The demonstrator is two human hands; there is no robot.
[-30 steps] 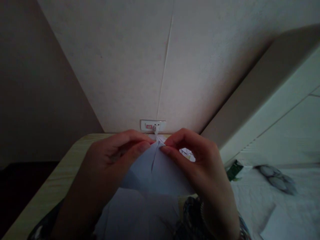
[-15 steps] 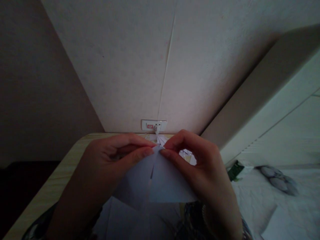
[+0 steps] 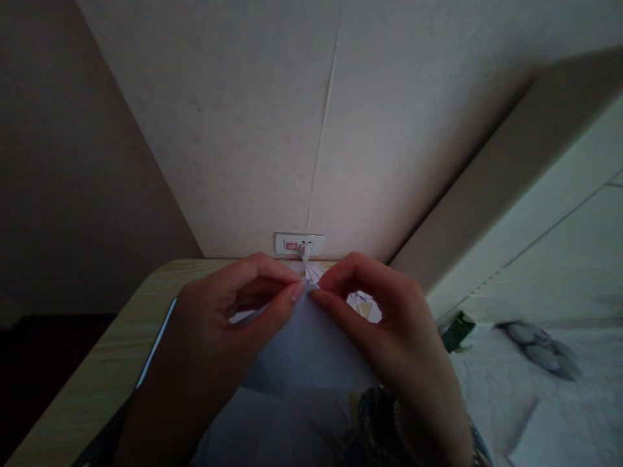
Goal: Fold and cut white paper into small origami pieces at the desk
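Note:
A folded sheet of white paper [image 3: 311, 353] hangs between my hands, its pointed tip up and its wide end toward me. My left hand [image 3: 243, 324] pinches the tip from the left with thumb and forefinger. From the other side my right hand [image 3: 384, 318] pinches the same tip, thumb and forefinger nearly meeting the left ones. Below lies more white paper [image 3: 248, 428], dim and partly covered by my arms. Behind the hands, loose folded paper pieces [image 3: 363, 301] show on the table.
The wooden table [image 3: 117, 324] meets the wall, where a socket [image 3: 298, 244] holds a plug. A thin, bright-edged device [image 3: 156, 344] lies left of my left forearm. At right, a green-and-white box [image 3: 460, 331] and a grey patterned item [image 3: 540, 350] rest on a white quilted surface.
My left hand has turned slightly and shifted right. The slit between the paper's two flaps no longer shows. The bright-edged device has come into view beside my left forearm.

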